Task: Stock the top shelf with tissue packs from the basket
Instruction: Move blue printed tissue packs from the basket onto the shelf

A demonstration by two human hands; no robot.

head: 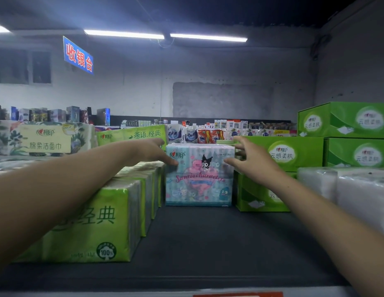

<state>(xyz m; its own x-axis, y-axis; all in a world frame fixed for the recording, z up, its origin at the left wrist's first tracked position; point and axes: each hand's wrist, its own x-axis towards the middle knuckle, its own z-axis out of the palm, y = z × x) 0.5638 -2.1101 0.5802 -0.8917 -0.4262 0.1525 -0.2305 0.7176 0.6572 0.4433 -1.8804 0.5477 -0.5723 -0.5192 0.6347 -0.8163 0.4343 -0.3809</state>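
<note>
Now: tissue pack (198,174) stands on top shelf (208,243) at 12 o'clock, between both hands. Left hand (150,151) thumb touches its 9 o'clock edge, clamp unclear; right hand (251,159) splayed at 3 o'clock.

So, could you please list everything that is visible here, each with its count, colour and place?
Sanrio pack: one, pale blue and pink, upright at mid-shelf.
green packs: at least four, green, in a row on the left.
green boxes: four seen, green, stacked on the right.
white packs: at least two, white, far right.
floral pack: one, cream and green, back left.
far goods: many, mixed colours, behind.
shelf: one, dark grey, under the packs.
sign: one, blue with red characters, upper left.
tube lights: at least two, white, on the ceiling.
left grip: holds the Sanrio pack's upper left corner.
right grip: fingers spread, thumb at the pack's right edge.
</note>
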